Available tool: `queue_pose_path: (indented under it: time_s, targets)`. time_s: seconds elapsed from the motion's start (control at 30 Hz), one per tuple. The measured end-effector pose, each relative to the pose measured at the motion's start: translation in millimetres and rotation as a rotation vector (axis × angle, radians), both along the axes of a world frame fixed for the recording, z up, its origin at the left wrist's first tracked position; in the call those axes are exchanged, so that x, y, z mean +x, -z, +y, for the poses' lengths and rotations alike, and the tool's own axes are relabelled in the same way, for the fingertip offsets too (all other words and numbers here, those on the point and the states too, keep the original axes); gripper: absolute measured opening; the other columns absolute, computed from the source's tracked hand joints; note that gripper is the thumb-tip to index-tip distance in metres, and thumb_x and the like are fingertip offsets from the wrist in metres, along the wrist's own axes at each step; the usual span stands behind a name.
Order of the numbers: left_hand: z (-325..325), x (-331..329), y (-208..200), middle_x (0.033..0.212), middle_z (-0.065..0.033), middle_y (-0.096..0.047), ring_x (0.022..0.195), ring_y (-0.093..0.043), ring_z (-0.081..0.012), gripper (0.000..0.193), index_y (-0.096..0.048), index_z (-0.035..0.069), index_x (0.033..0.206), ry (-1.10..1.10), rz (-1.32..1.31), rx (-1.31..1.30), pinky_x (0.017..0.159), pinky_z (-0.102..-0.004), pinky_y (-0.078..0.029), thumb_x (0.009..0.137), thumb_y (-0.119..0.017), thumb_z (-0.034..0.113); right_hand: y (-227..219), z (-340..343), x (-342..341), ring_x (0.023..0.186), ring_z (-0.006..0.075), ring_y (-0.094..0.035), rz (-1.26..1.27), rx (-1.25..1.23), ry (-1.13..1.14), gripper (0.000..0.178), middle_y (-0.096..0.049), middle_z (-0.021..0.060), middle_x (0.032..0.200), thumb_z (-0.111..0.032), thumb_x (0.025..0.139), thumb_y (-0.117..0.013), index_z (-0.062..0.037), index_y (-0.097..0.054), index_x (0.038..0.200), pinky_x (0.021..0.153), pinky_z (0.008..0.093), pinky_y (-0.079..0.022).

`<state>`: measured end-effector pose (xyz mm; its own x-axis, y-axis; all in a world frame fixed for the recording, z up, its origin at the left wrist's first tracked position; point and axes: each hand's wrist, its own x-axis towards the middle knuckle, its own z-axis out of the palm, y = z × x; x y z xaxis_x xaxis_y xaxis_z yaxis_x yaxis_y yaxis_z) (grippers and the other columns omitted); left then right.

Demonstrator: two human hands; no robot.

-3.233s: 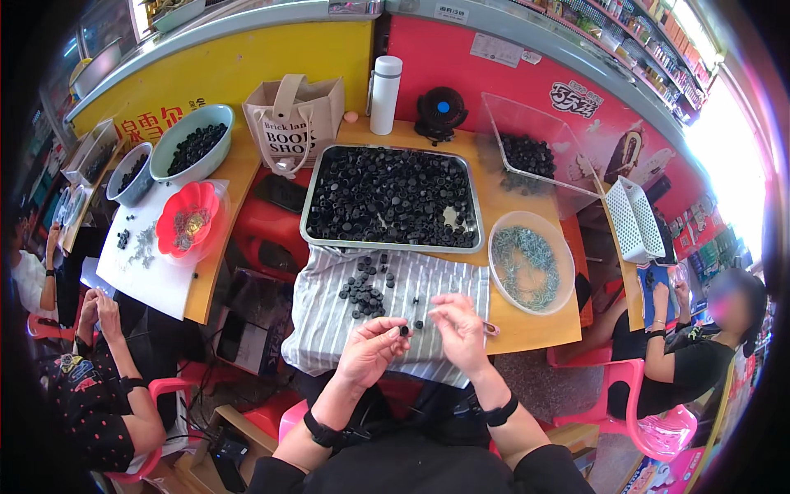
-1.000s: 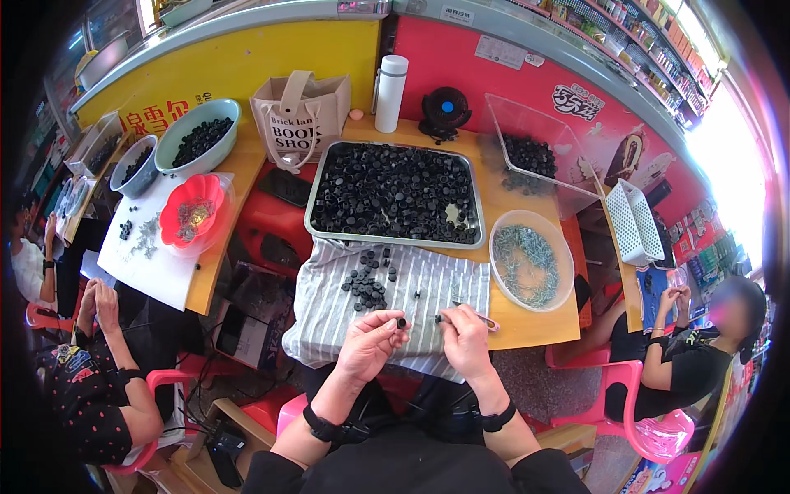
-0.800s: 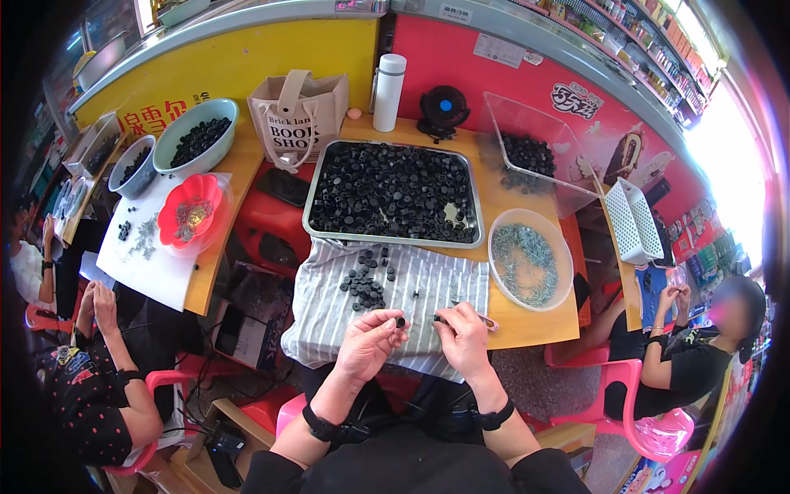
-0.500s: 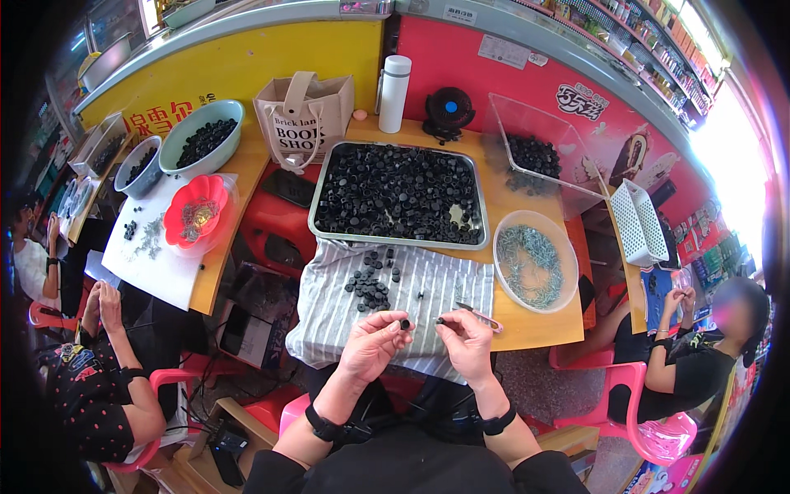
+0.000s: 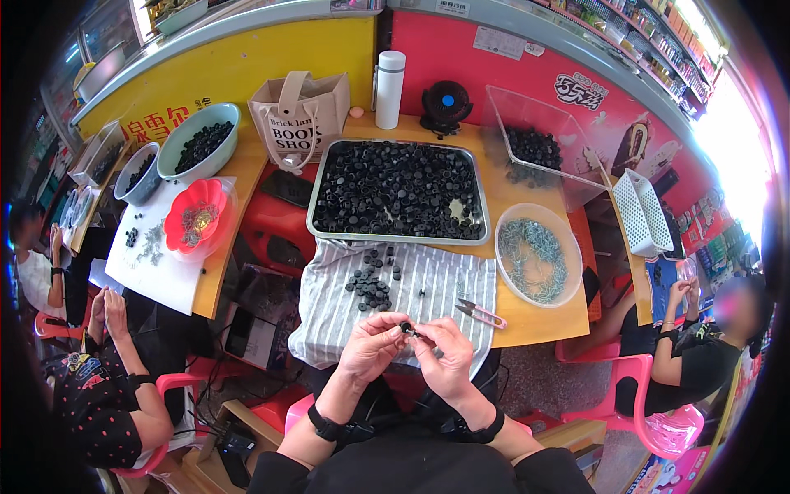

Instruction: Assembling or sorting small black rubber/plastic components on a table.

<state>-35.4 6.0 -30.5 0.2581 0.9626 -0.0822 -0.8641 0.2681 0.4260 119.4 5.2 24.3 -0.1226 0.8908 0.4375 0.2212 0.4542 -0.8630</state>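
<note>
Over the front edge of a grey-and-white striped cloth (image 5: 321, 300), my hands meet fingertip to fingertip. My left hand (image 5: 372, 347) pinches a small round black cap (image 5: 406, 328), its hollow side turned up. The fingers of my right hand (image 5: 444, 356) are pinched together at the cap's right side, on a tiny dark piece that they mostly hide. A loose pile of black caps (image 5: 368, 290) lies on the cloth beyond my left hand. Thread snips (image 5: 481, 314) with pink handles rest past my right hand. One small dark piece (image 5: 422, 291) stands alone between them.
A metal tray (image 5: 399, 240) heaped with black caps stands behind the cloth. To its right are a round tub (image 5: 573, 284) of thin metallic pieces and a clear bin (image 5: 539, 156) of caps. A tote bag (image 5: 298, 119), white bottle (image 5: 390, 90) and fan (image 5: 447, 105) stand behind. People sit on both sides.
My right hand has moved left, bringing its tiny piece up against the cap in my left hand. The snips now show fully.
</note>
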Motion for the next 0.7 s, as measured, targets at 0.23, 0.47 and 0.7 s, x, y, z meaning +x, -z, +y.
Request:
queue_pose_path:
  time_s: [0.23, 0.47, 0.7]
  targets:
    - [-0.5, -1.1, 2.8, 0.101, -0.0115, -0.070, 0.085, -0.068, -0.0170, 0.025, -0.063, -0.004, 0.115, 0.014, 0.003, 0.015, 0.076, -0.0287, -0.055, 0.090, -0.064, 0.000, 4.0, 0.8, -2.0, 0.071, 0.0147, -0.063, -0.110, 0.062, 0.048, 0.025, -0.060, 0.0089, 0.087, 0.009, 0.078, -0.070, 0.0016, -0.069, 0.101, 0.062, 0.0247, -0.052]
    - [-1.3, -0.6, 0.5, 0.099, -0.0105, -0.070, 0.085, -0.068, -0.0176, 0.025, -0.064, -0.003, 0.114, 0.013, 0.044, -0.004, 0.076, -0.0305, -0.055, 0.090, -0.064, 0.000, 3.3, 1.9, -3.5, 0.070, 0.0168, -0.062, -0.142, 0.090, 0.054, 0.024, -0.060, 0.0101, 0.086, 0.009, 0.077, -0.070, 0.0019, -0.069, 0.100, 0.060, 0.0264, -0.051]
    - [-1.9, -0.1, 2.5, 0.098, -0.0094, -0.070, 0.083, -0.068, -0.0174, 0.025, -0.064, -0.002, 0.114, 0.007, 0.025, -0.012, 0.076, -0.0326, -0.055, 0.089, -0.064, 0.000, -1.2, 2.3, -6.9, 0.068, 0.0254, -0.060, -0.219, 0.197, 0.067, 0.023, -0.059, 0.0128, 0.083, 0.006, 0.078, -0.070, 0.0033, -0.066, 0.101, 0.056, 0.0328, -0.048]
